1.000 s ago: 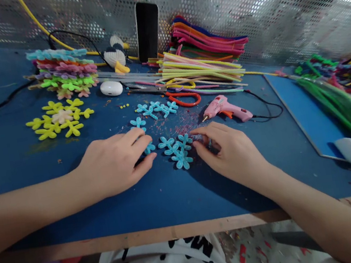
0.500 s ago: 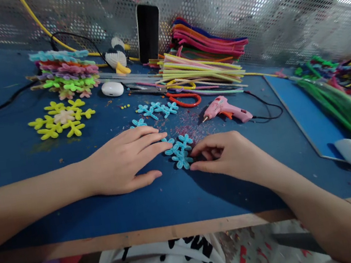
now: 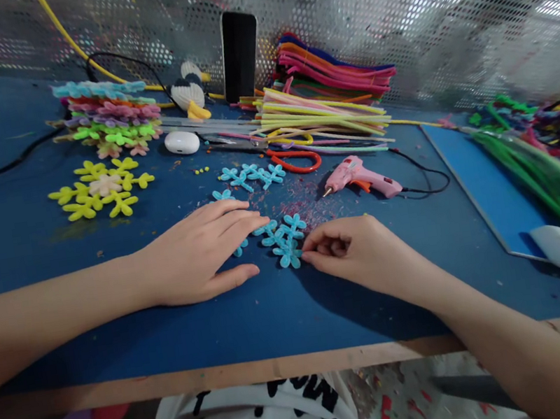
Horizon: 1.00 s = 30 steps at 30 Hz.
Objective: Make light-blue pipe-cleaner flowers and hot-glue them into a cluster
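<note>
Light-blue pipe-cleaner pieces, bent into small branching flower shapes, lie on the blue table. My left hand [image 3: 212, 248] rests flat and open over some of them, fingers pointing right. It partly hides a blue piece [image 3: 240, 248] beneath it. Just right of its fingertips is a cluster of blue pipe-cleaner pieces [image 3: 284, 237]. The thumb and forefinger of my right hand [image 3: 350, 248] are pinched on the lower right edge of that cluster. Farther back lies another blue branching piece [image 3: 252, 174], apart from both hands.
A pink glue gun [image 3: 360, 179] lies right of centre, behind my right hand. Red-handled scissors [image 3: 296, 161] and pipe cleaners [image 3: 321, 114] are behind. A yellow snowflake [image 3: 102, 188] and a stack of colourful snowflakes [image 3: 108, 116] sit left. A phone [image 3: 239, 55] leans on the mesh.
My right thumb and forefinger have closed together at the cluster's edge. My left fingers have drawn slightly left, uncovering more of the blue piece under them.
</note>
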Motion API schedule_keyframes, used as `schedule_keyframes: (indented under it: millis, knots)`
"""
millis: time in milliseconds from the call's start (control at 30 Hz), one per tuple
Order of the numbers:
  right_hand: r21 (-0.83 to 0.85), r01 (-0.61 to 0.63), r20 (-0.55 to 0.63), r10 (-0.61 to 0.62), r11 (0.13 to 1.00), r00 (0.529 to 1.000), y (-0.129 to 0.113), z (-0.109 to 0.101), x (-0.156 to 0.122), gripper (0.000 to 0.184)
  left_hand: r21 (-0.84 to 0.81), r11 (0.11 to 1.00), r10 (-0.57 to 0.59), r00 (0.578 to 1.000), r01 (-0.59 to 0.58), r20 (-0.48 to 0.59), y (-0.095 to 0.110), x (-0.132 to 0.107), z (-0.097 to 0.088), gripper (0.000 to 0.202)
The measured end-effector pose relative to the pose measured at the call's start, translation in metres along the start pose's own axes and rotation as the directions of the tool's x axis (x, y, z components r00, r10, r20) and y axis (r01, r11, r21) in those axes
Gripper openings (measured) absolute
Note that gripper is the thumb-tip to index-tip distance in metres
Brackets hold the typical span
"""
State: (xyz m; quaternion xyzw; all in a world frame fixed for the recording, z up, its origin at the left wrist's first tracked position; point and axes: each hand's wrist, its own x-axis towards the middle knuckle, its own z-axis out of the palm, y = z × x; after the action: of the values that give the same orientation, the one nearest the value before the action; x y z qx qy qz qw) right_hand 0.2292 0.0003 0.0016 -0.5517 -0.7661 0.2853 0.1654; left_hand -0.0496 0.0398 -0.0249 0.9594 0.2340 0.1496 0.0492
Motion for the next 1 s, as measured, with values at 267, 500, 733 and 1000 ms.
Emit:
schedule_keyframes:
  millis: [267,500,733,1000]
  knots:
    - [0.039,0.003,-0.054,-0.001,0.999,0.999,0.004,0.003,0.003,0.008,0.025,1.0,0.006,0.997,-0.004,-0.078,0.0,0.001,0.0,0.045]
    - [0.006,0.014,-0.078,-0.014,1.0,0.997,0.008,0.002,0.004,0.014,0.075,0.997,0.033,0.996,-0.027,-0.084,0.001,0.003,-0.004,0.04]
    - [-0.09,0.087,-0.058,-0.093,0.992,0.994,0.006,0.002,0.003,0.01,0.12,0.991,-0.047,0.988,0.066,-0.149,0.001,0.003,-0.005,0.035]
    - [-0.217,0.087,-0.11,-0.113,0.972,0.987,0.003,0.011,0.002,0.007,0.124,0.985,-0.095,0.982,0.116,-0.161,0.002,0.003,-0.005,0.034]
